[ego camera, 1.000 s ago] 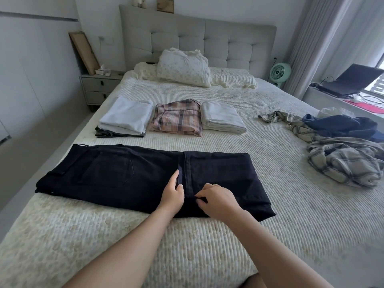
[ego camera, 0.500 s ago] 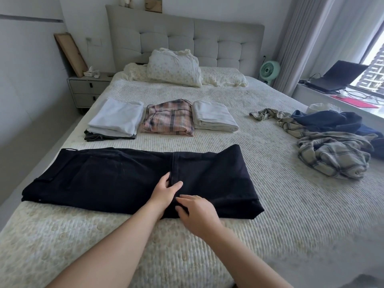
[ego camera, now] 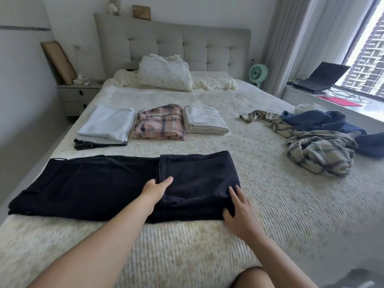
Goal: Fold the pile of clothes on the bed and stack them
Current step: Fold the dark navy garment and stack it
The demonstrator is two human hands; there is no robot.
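Note:
Black trousers (ego camera: 93,183) lie across the near part of the bed (ego camera: 187,246), with the leg end folded back over the middle. My left hand (ego camera: 155,189) pinches the hem of that folded layer, thumb on top and fingers tucked under it. My right hand (ego camera: 239,208) touches the trousers' right folded end with straight fingers. Behind them sit three folded lots: a white stack on a dark garment (ego camera: 108,125), a pink plaid shirt (ego camera: 160,125) and a white piece (ego camera: 203,121). Unfolded clothes lie at the right: a beige plaid shirt (ego camera: 318,154) and a blue garment (ego camera: 315,121).
Pillows (ego camera: 164,73) lean against the grey headboard. A nightstand (ego camera: 76,96) stands left of the bed. On the right are a green fan (ego camera: 258,73) and a window ledge with a laptop (ego camera: 320,80) and cables. A knee shows at the bottom edge.
My right hand has moved from beside the left hand at the hem out to the trousers' right folded end. The left hand stays at the hem. My view has shifted slightly right.

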